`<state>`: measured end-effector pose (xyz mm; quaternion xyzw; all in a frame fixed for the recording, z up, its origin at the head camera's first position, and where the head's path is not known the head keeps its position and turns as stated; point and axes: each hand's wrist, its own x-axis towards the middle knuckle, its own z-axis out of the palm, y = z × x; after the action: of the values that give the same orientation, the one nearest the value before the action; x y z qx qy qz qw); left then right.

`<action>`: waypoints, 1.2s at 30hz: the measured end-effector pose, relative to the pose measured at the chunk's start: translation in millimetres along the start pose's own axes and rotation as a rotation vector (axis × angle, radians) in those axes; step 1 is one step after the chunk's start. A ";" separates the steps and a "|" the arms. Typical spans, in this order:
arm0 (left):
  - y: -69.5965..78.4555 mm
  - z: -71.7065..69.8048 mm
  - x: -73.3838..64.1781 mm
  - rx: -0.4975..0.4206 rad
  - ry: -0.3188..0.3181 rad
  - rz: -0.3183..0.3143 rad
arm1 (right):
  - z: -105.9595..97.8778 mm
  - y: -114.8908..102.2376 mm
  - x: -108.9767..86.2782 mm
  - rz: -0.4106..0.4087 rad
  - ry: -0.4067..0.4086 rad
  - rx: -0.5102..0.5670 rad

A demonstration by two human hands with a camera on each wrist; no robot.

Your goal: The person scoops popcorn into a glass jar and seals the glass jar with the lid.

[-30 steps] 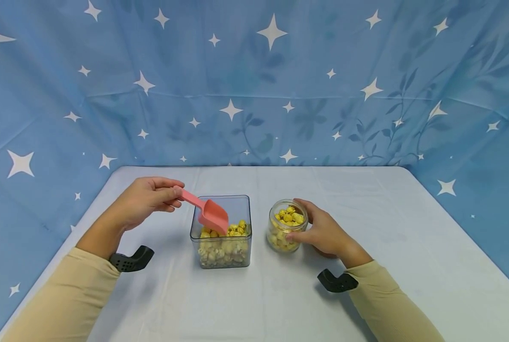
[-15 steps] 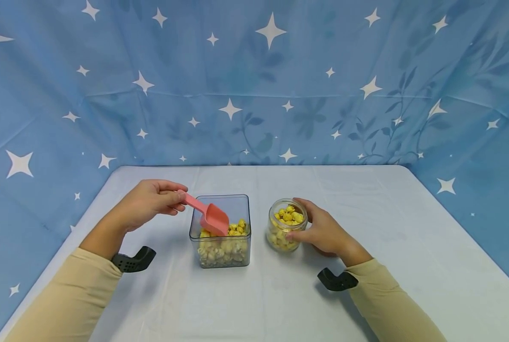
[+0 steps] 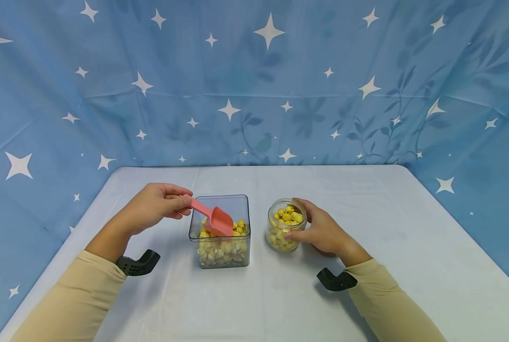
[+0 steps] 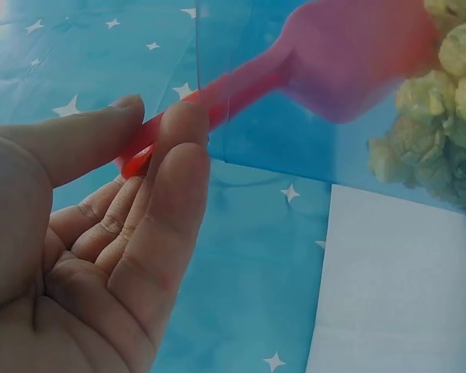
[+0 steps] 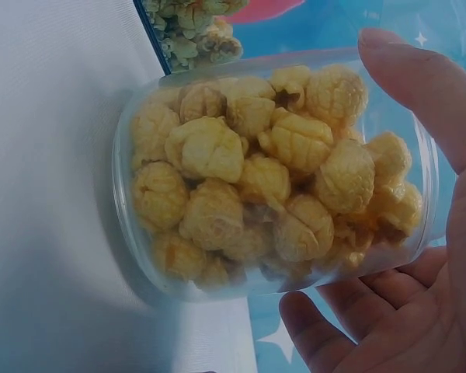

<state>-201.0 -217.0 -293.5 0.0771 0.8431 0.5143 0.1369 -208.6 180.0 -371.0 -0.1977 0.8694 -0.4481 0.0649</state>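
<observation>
My left hand (image 3: 153,209) pinches the handle end of a pink scoop (image 3: 220,222) between thumb and fingers. The scoop slants down into a clear square container (image 3: 224,263), its blade at the yellow popcorn (image 3: 241,229) inside. In the left wrist view the scoop's blade (image 4: 342,54) shows through the container wall beside the popcorn (image 4: 435,116). On the table, a round glass jar (image 3: 281,244) filled with popcorn stands to the right of the container. My right hand (image 3: 322,230) holds the jar's side, thumb in front and fingers behind. Popcorn (image 5: 256,179) fills the jar in the right wrist view.
The container and jar stand a short gap apart on a white table (image 3: 263,304). A blue curtain (image 3: 254,85) with white stars hangs behind the table's far edge. Black camera mounts (image 3: 139,263) sit on both wrists.
My left hand has moved a little right and down, pushing the scoop's blade further into the container against the popcorn. The right hand and jar have stayed in place.
</observation>
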 end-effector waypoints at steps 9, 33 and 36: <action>2.3 3.2 -4.4 0.161 0.059 0.009 | 1.7 0.9 0.6 0.010 0.008 -0.016; 28.4 55.7 -18.7 0.297 0.272 0.332 | 2.4 2.5 -1.6 -0.009 0.006 0.029; 30.0 61.8 -18.6 0.294 0.274 0.365 | 2.5 2.8 -2.5 -0.012 0.010 0.025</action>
<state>-164.4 -156.0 -290.8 0.1765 0.8916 0.4080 -0.0862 -206.4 180.6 -374.9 -0.2000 0.8627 -0.4605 0.0603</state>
